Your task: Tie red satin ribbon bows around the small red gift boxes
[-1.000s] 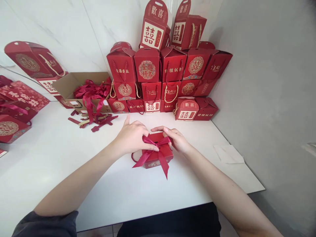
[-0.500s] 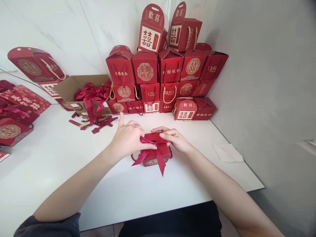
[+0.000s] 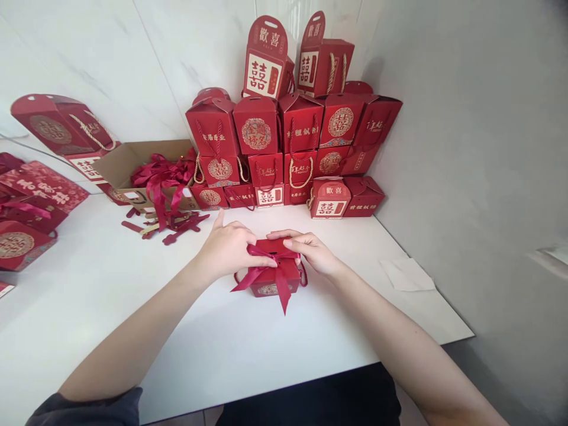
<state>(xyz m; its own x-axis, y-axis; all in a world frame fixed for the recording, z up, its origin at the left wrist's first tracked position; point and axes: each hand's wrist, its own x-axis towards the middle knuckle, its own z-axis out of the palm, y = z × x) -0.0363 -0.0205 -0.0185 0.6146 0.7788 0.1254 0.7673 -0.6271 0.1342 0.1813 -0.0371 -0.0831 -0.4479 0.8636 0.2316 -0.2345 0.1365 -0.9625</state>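
Observation:
A small red gift box [image 3: 262,289] stands on the white table in front of me, a dark red ribbon tied in a bow [image 3: 283,290] across its top. Two ribbon tails hang down over the front of the box. My left hand [image 3: 228,249] is closed on the bow's left loop, its thumb lying along the knot and its index finger pointing up. At the right side of the box, my right hand [image 3: 313,253] is closed around the bow's right loop, the thumb resting by the lid. Its fingertips are partly hidden. Cord handles [image 3: 304,274] show at the box's sides.
Red gift boxes [image 3: 257,133] are stacked against the wall. A cardboard carton [image 3: 118,163] holds loose ribbons, and flat red strips [image 3: 186,228] lie before it. More red boxes [image 3: 22,242] stand at left. White paper [image 3: 407,274] lies near the right table edge.
The view has shifted slightly, so everything sits a little further left. Both hands keep the same hold on the bow, which looks unchanged.

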